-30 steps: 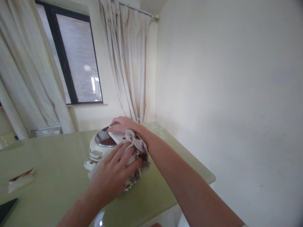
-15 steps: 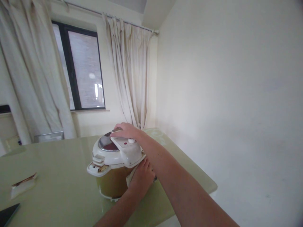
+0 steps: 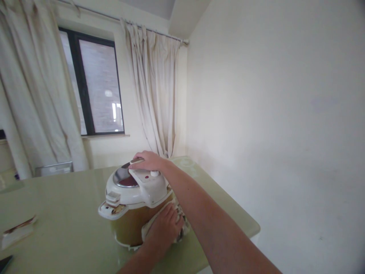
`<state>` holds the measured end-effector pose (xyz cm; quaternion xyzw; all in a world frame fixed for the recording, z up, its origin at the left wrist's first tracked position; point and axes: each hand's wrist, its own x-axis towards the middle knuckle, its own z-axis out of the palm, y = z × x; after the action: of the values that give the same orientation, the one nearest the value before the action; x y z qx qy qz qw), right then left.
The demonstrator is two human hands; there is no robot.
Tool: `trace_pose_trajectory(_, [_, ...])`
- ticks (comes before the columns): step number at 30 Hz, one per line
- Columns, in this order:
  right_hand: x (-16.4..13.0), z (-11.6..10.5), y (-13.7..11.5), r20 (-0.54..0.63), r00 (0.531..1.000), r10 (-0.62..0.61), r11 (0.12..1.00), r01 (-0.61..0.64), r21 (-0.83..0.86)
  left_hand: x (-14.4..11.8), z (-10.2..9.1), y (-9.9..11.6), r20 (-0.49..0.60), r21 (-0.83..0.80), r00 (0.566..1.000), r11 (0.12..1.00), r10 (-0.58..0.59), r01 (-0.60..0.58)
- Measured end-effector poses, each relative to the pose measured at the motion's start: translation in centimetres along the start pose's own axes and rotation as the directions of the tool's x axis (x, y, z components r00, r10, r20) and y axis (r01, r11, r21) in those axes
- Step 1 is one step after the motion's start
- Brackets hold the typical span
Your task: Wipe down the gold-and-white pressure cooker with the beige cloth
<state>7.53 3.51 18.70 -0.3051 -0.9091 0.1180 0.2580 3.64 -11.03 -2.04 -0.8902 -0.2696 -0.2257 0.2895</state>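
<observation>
A pressure cooker with a yellow body and a white lid stands on a pale green glass table. My right hand rests flat on the far top of the lid, by its handle. My left hand presses a crumpled patterned cloth against the cooker's lower right side. The cloth is mostly hidden under the hand and my right forearm.
A folded white packet lies at the table's left, with the corner of a dark flat thing by the frame's bottom left edge. Curtains and a window are behind. The table's right edge is close to a white wall.
My left hand moved the cloth from the lid's front down to the cooker's lower right side. My right hand stayed on the lid. The view rose slightly.
</observation>
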Motion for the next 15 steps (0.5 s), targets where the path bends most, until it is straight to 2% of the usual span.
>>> trace_pose_trajectory(2, [0.2, 0.1, 0.0, 0.0, 1.0, 0.008, 1.0, -0.008, 0.017, -3.7, -2.7, -2.0, -0.074, 0.175, 0.993, 0.982, 0.088, -0.074])
trace_pose_trajectory(4, [0.3, 0.1, 0.0, 0.007, 1.0, 0.02, 0.999, -0.02, 0.037, -7.5, -5.3, -3.9, -0.195, 0.242, 0.973, 0.967, 0.124, -0.074])
trace_pose_trajectory(6, [0.3, 0.1, -0.2, 0.015, 0.999, 0.028, 0.998, -0.029, 0.053, -10.6, -7.8, -5.3, -0.304, 0.21, 0.953, 0.975, -0.005, 0.072])
trace_pose_trajectory(8, [0.2, 0.0, -0.3, 0.01, 0.999, 0.032, 0.998, -0.032, 0.056, -12.2, -10.3, -6.0, -0.369, 0.124, 0.913, 0.965, -0.173, 0.233])
trace_pose_trajectory(9, [0.2, 0.0, -0.4, 0.008, 0.999, 0.032, 0.998, -0.032, 0.053, -12.3, -11.7, -6.3, -0.408, 0.089, 0.872, 0.939, -0.27, 0.333])
trace_pose_trajectory(10, [0.2, 0.0, -0.4, 0.01, 0.999, 0.032, 0.998, -0.033, 0.048, -11.8, -13.0, -6.7, -0.464, 0.058, 0.802, 0.89, -0.377, 0.453])
trace_pose_trajectory(11, [0.2, 0.0, -0.4, 0.015, 0.999, 0.033, 0.998, -0.033, 0.045, -10.8, -14.4, -7.2, -0.524, 0.022, 0.699, 0.812, -0.487, 0.583])
trace_pose_trajectory(12, [0.3, 0.0, -0.3, 0.024, 0.999, 0.033, 0.998, -0.034, 0.043, -9.4, -15.7, -7.9, -0.581, -0.014, 0.565, 0.701, -0.586, 0.713])
trace_pose_trajectory(13, [0.4, 0.0, -0.2, 0.033, 0.999, 0.035, 0.999, -0.036, 0.039, -7.7, -16.7, -8.9, -0.582, -0.074, 0.454, 0.6, -0.675, 0.797])
trace_pose_trajectory(14, [0.5, 0.1, -0.1, 0.041, 0.999, 0.036, 0.999, -0.037, 0.032, -5.9, -17.6, -10.0, -0.5, -0.139, 0.407, 0.535, -0.764, 0.833])
trace_pose_trajectory(15, [0.6, 0.1, 0.1, 0.045, 0.998, 0.033, 0.999, -0.034, 0.021, -4.1, -18.1, -11.3, -0.333, -0.198, 0.437, 0.515, -0.835, 0.834])
